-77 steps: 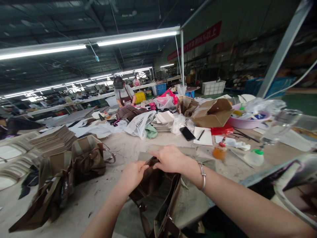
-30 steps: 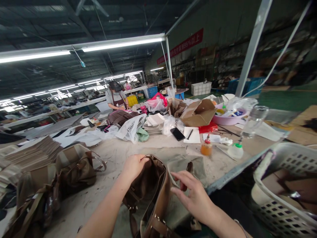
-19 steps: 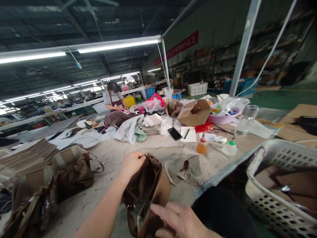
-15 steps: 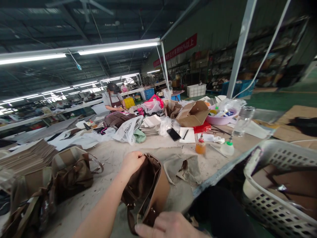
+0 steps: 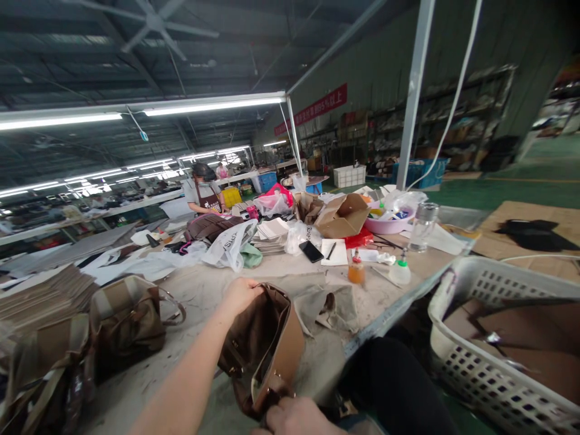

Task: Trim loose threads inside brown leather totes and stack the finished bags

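The person's brown bag (image 5: 290, 347) stands open on the table (image 5: 188, 296), in front of the body, its dark inside facing up. The left hand (image 5: 242, 297) is clamped on the far end of the bag's top edge, thumb and fingers pinched over it. The right hand (image 5: 296, 417), well apart from the left, is at the bag's near end beside a small metal fitting; its fingertips are partly hidden and blurred, so one cannot tell whether they are closed on anything. A crumpled grey cloth (image 5: 335, 311) lies just to the right of the bag. Beyond it are a phone (image 5: 311, 251), a pen (image 5: 331, 250) on white paper (image 5: 339, 256), a bottle of orange liquid (image 5: 356, 273) and a green-capped bottle (image 5: 400, 273). On the left, another brown bag (image 5: 129, 320) sits near a stack of sheets (image 5: 49, 296). At the right is a white basket (image 5: 473, 371) holding brown pieces (image 5: 534, 326). Across the table stands a co-worker in an apron (image 5: 209, 198)
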Tool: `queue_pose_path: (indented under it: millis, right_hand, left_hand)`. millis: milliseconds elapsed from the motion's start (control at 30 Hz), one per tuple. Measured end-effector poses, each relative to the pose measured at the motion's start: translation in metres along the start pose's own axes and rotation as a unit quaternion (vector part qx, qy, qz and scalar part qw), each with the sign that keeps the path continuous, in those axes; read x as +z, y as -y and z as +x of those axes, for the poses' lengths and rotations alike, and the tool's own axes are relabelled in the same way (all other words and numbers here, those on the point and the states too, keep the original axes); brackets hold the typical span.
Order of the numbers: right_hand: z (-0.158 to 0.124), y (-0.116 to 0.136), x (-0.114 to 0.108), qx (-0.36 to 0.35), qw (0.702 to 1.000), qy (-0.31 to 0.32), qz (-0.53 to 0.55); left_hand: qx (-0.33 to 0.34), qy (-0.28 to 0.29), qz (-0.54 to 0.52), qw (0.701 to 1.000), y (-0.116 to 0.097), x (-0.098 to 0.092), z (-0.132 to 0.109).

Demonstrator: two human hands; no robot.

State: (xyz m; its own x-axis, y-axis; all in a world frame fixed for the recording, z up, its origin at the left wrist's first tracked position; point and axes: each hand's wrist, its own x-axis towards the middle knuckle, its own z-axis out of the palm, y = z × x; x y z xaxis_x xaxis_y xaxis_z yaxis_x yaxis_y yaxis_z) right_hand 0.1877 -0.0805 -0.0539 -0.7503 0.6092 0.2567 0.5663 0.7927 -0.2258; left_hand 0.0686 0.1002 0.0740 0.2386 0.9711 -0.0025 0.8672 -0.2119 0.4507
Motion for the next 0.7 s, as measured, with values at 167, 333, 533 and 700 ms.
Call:
queue_pose_path:
  millis: [167,333,533,700]
  right_hand:
    - [-0.014,0.004,-0.045,0.103,0.991,0.06,-0.065]
    - [-0.037,-0.024,-0.103,0.202,0.975,-0.071,0.062]
    - [-0.028,-0.104,-0.131,0.221,0.958,-0.12,0.141]
    - [-0.012,-0.133,-0.11,0.205,0.963,-0.093,0.15]
  left_hand:
    - [-0.019,-0.042,0.076,0.996,-0.002,0.0,0.004]
    - [-0.042,-0.032,0.111,0.992,0.011,-0.029,-0.018]
    - [-0.107,0.077,0.025,0.991,0.046,-0.049,-0.084]
    - [-0.128,0.032,0.022,0.991,0.052,-0.036,-0.112]
